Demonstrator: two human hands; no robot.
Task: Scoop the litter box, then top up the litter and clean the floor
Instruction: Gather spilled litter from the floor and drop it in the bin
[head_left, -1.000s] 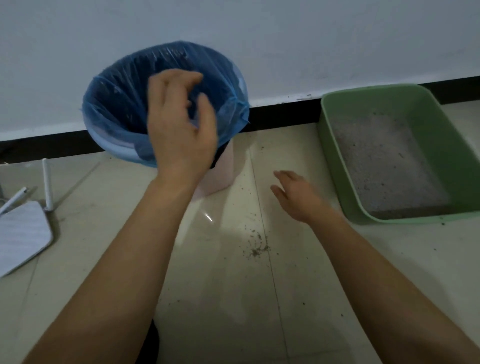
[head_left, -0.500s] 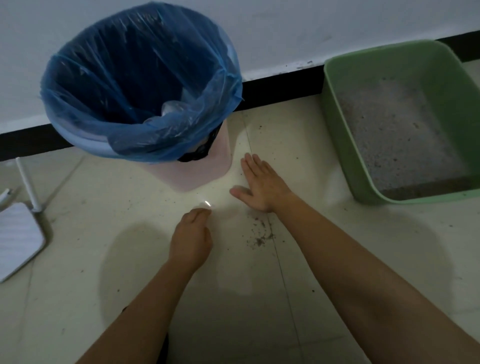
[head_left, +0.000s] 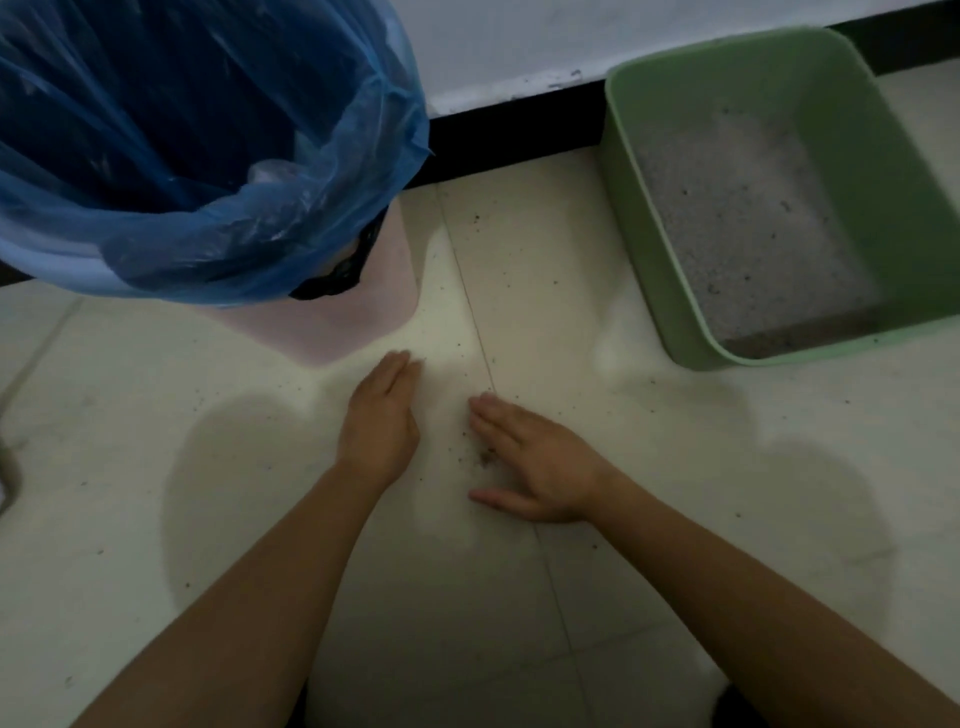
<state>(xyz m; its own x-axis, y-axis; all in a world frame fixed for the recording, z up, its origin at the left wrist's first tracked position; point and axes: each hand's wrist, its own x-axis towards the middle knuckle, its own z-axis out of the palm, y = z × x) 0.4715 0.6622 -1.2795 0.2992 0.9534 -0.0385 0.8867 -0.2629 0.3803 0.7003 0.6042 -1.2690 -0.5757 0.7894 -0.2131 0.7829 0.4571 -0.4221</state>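
The left hand (head_left: 382, 426) has been brought forward since half a second ago. It was loosely curled then, and now it is stretched out flat, its fingers (head_left: 397, 374) straight and pressed together, tips aimed at the pink bin (head_left: 358, 322). The right hand (head_left: 540, 467) has been drawn back toward the body and turned, so that its fingers (head_left: 498, 421) are now pointed across toward the left hand. It is laid palm down on the floor (head_left: 208, 467), fingers straight and closed up side by side, thumb spread wide underneath. Nothing is held by either hand.

A little heap of spilled grains (head_left: 485, 457) is seen just against the right hand's forefinger, in the gap between the two hands, and loose specks are scattered over the tiles around it. Whether the left palm is set flat or stood on its edge cannot be told. Both forearms are reached out low over the tiles.

The green litter box (head_left: 631, 218) is found at the right by the dark skirting (head_left: 509, 130), grey litter (head_left: 753, 234) spread inside. The bin, lined with a blue bag (head_left: 311, 218), is seen much nearer than before.
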